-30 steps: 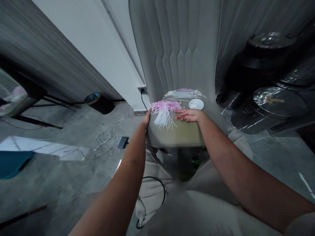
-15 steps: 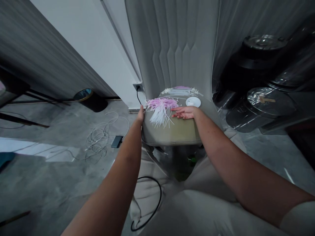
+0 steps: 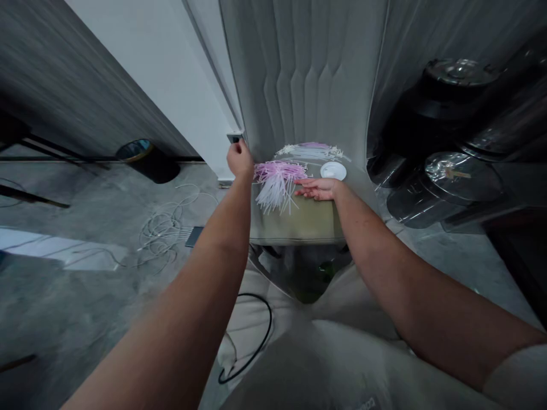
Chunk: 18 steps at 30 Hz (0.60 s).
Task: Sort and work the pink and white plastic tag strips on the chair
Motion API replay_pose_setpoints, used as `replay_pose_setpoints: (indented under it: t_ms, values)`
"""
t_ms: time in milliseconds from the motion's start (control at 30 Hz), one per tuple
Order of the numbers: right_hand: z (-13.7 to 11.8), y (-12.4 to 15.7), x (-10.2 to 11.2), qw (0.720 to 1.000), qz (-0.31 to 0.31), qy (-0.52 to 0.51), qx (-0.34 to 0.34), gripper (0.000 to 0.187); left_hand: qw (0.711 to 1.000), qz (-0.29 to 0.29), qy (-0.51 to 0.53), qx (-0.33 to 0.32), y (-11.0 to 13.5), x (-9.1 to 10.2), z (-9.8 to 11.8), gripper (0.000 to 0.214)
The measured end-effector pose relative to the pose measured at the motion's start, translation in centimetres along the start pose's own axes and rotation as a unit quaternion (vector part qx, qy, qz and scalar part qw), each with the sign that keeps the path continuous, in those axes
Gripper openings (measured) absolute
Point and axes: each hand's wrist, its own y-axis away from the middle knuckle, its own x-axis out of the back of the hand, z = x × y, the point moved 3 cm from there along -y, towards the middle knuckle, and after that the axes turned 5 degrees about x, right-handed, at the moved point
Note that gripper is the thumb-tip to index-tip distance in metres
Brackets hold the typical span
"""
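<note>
On the seat of a grey padded chair (image 3: 299, 225) lies a fanned heap of thin pink and white sticks (image 3: 277, 185), which look like cotton swabs. A second row of such sticks (image 3: 314, 151) lies behind it, with a white round lid (image 3: 333, 171) to its right. My left hand (image 3: 240, 158) is up at the wall socket (image 3: 234, 137), fingers closed around the black plug there, which they mostly cover. Palm turned up, my right hand (image 3: 316, 188) holds nothing; its spread fingers reach to the right side of the front heap, in front of the lid.
Coiled white cables (image 3: 160, 230) run to a dark flat box (image 3: 194, 236) on the floor at left. A black bin (image 3: 147, 160) stands by the wall. Dark canisters (image 3: 453, 182) crowd the right side. A black cable (image 3: 269, 324) loops over my lap.
My left hand has moved up from the chair's left edge to the wall socket and closed there. My right hand stays beside the sticks. The view has shifted slightly.
</note>
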Motion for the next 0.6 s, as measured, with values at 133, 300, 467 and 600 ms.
replay_pose_setpoints:
  t_ms: [133, 300, 467, 600]
  values:
    - [0.5, 0.4, 0.2, 0.999, 0.002, -0.024, 0.033, 0.046, 0.935, -0.151, -0.259, -0.191, 2.4, -4.5, 3.9, 0.044]
    - [0.9, 0.8, 0.5, 0.996, -0.002, -0.056, 0.062, 0.042, 0.829, -0.314, -0.363, -0.287, 5.3, -9.5, 4.9, 0.038]
    - [0.7, 0.2, 1.0, 0.995, -0.031, -0.087, 0.034, 0.04, 0.833, -0.297, -0.387, -0.262, 3.3, -11.6, 4.5, 0.048]
    - [0.6, -0.3, 1.3, 0.993, -0.057, -0.106, 0.007, 0.04, 0.822, -0.3, -0.421, -0.239, 0.5, -13.0, 4.2, 0.044]
